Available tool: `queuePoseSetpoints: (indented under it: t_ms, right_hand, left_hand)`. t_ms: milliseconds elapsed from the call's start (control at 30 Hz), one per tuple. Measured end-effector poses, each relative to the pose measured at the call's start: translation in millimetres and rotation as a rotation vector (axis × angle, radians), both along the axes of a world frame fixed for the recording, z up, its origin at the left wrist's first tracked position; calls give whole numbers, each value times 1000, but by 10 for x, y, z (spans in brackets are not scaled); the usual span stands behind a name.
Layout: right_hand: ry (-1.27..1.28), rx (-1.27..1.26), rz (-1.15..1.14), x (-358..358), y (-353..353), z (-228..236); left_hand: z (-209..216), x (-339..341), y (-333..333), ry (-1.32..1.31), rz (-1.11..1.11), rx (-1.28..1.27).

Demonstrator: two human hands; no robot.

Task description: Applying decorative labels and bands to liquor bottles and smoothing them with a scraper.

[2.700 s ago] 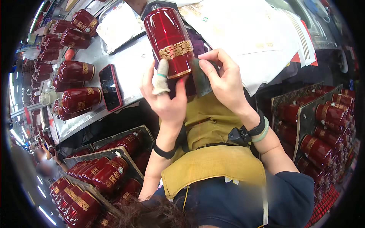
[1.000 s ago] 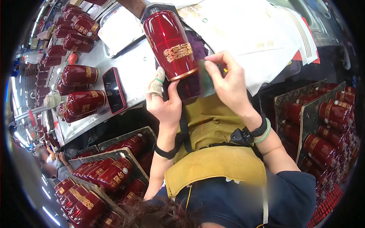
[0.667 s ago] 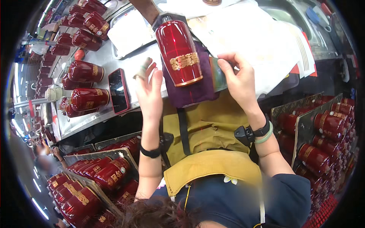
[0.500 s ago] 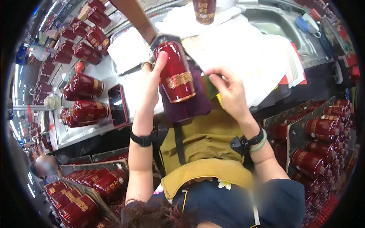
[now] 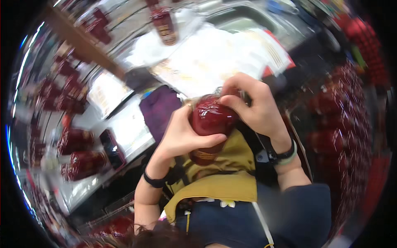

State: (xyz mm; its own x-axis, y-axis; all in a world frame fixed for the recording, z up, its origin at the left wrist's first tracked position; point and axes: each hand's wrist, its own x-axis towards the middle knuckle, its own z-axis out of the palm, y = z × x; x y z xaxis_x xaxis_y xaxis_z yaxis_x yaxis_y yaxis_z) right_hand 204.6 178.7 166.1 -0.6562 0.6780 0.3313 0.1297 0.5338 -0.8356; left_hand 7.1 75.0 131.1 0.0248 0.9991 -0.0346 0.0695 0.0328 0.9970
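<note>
In front of my yellow apron (image 5: 225,186) is a glossy dark red bottle (image 5: 213,118) with gold print low on its side, tilted with its neck away from me. My left hand (image 5: 182,134) wraps round its body, the thumb lying across the glass. At the neck, my right hand (image 5: 256,107) has its fingers curled in a pinch against the bottle's shoulder. Whatever lies between those fingertips is too small and blurred to make out. A folded purple cloth (image 5: 159,109) lies beyond my left hand on the table edge.
White sheets (image 5: 215,58) cover the worktop, with another red bottle (image 5: 163,27) standing at the back. A phone (image 5: 111,146) lies at left beside more red bottles (image 5: 84,163). A sink (image 5: 240,18) is at the far side. Crowded red bottles (image 5: 331,128) fill the right.
The bottle has come off the purple cloth and nearer my body, still in my left hand. My right hand has moved from beside it to its neck. The view has turned.
</note>
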Motion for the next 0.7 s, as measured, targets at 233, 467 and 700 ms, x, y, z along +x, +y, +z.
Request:
queuePoseSetpoints:
  t_ms: [233,467,700]
  right_hand:
    - [-101,204,-262,836,-435,397]
    - [-399,431,-984,1575,-450,305]
    - [-597,443,-1185,1991,-163,56]
  left_hand:
    - [-30,369,281,266,-300,470]
    - [-316,-77,823,234,150,224]
    - [-310,-1199,1712,550,742,270]
